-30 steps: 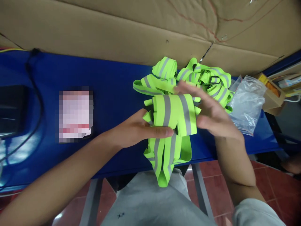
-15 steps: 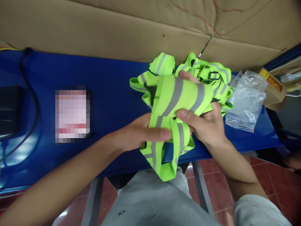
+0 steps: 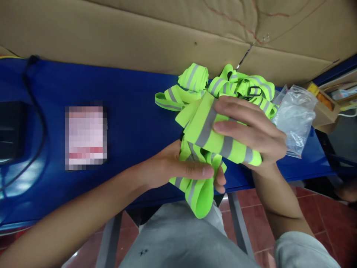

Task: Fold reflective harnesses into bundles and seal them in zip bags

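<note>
A bundle of neon-green webbing with grey reflective stripes (image 3: 202, 121) is held over the front part of the blue table. My left hand (image 3: 186, 169) wraps round its lower folds, thumb on top and fingertips showing beyond, with a loop hanging below. My right hand (image 3: 251, 130) grips the upper, flatter folds from the right, its fingers across the top. Behind the bundle lie a rolled green strap (image 3: 193, 77) and a tangled pile of similar straps (image 3: 256, 87) with a black buckle.
Clear plastic bags (image 3: 295, 117) and an open cardboard box (image 3: 322, 108) lie at the right. A blurred pinkish item (image 3: 86, 137), a black cable (image 3: 41, 115) and a dark device (image 3: 11, 130) are on the left of the blue table (image 3: 131, 108). Cardboard lines the back.
My right hand has moved from beneath the bundle to over its right side, and the upper folds have tilted down to the right. My left hand has shifted slightly right and down.
</note>
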A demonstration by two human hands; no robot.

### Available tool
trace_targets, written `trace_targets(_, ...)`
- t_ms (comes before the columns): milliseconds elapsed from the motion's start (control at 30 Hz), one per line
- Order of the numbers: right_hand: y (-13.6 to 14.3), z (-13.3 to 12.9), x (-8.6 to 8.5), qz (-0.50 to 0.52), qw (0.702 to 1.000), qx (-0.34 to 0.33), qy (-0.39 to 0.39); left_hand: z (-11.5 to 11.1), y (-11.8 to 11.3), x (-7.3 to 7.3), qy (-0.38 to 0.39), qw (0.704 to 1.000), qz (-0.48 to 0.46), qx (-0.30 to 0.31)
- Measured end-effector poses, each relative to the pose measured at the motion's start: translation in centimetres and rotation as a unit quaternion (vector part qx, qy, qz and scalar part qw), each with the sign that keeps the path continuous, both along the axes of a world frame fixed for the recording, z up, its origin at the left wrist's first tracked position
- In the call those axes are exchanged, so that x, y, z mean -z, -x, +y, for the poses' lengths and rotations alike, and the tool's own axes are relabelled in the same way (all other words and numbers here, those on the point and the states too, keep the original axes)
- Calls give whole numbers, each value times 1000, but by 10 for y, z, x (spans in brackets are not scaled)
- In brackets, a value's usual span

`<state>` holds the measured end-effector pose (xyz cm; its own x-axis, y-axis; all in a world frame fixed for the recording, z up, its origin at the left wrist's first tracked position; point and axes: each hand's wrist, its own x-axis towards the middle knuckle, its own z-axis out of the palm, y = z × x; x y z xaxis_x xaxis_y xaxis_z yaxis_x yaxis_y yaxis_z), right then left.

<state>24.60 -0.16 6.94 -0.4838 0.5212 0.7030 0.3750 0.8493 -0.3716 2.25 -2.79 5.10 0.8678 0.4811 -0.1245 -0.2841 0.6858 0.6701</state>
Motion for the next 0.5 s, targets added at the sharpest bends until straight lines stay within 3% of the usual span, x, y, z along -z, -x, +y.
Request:
trace_targets(167,-3,10,3,-65,998,1,19,0,3,-4,41,997,51,-36)
trace_targets(267,-4,12,6,-70,997,-6,-28,4,7,-1,35,998,51,-16)
trace_targets(500,4,9,7,-188,971,19,-144,11,15,1,33,998,42,-21)
